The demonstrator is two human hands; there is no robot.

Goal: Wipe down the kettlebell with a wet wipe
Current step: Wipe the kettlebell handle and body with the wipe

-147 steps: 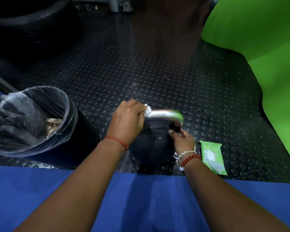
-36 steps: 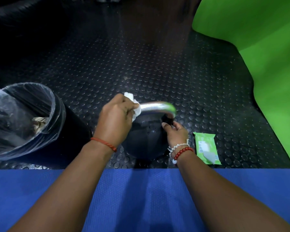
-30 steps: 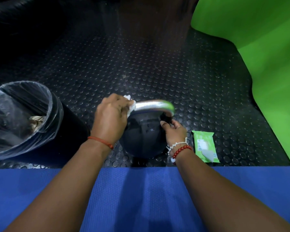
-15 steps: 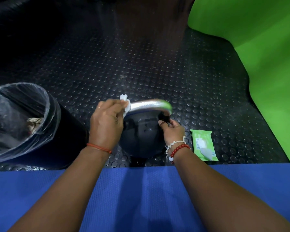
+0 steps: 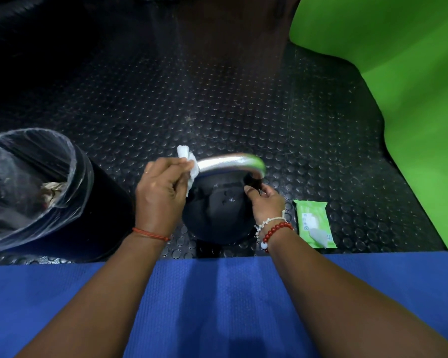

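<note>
At the near edge of the studded black floor (image 5: 166, 112), the left hand (image 5: 161, 197) grips a crumpled white wet wipe (image 5: 188, 161) and presses it round the left end of the steel handle (image 5: 228, 162) of the kettlebell (image 5: 215, 215). A red thread (image 5: 150, 233) circles that wrist. The right hand (image 5: 265, 202), with bead bracelets (image 5: 277, 229) in red and white at the wrist, holds the kettlebell where the right end of the handle meets the black body, fingers curled there. The kettlebell stands upright on the floor between the two hands, just beyond a blue mat (image 5: 217, 293) over which both forearms reach. To its right, near the right wrist, a green pack of wipes (image 5: 313, 223) lies flat on the floor. To its left stands a black bin (image 5: 106, 202) lined with a clear bag, crumpled waste inside. A bright green surface (image 5: 398, 73) fills the upper right.
</note>
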